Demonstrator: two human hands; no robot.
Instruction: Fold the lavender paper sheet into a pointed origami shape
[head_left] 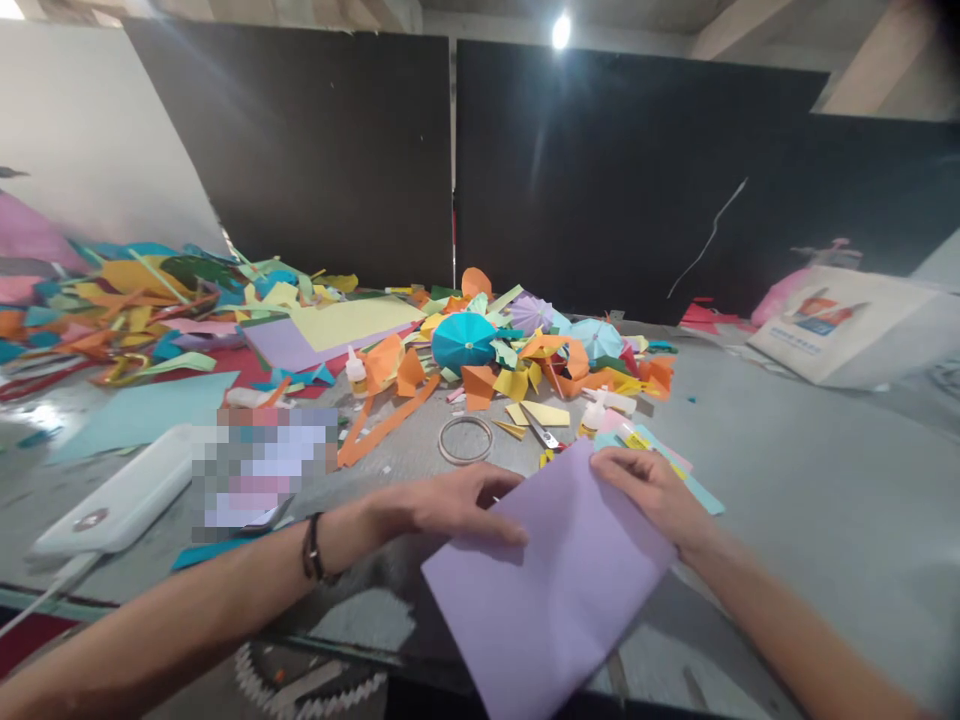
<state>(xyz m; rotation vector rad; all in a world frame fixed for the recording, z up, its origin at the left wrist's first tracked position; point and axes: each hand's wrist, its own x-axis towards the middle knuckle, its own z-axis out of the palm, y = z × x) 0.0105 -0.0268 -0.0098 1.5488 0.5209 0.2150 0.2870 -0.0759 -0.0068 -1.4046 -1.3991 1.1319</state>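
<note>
A sheet of purple paper [555,590] is held tilted over the table's near edge, its surface slightly bent. My right hand [652,490] pinches it near its top corner, the thumb lying along the edge. My left hand [472,510] grips its upper left edge, thumb on the near face and the other fingers partly hidden behind. Just beyond the sheet lie scissors [540,428], a tape roll or metal ring [465,440] and a small glue bottle [592,412]. Farther back stand a teal paper fan-shaped umbrella [465,343] and a light blue one [598,340].
A white power bank [116,500] with a cable and a blurred-out phone [262,470] lie on the left. Colourful paper scraps [150,300] heap along the back left. Another glue bottle [355,372] stands mid-table. A white paper bag [840,325] is at the right, before black panels [600,170].
</note>
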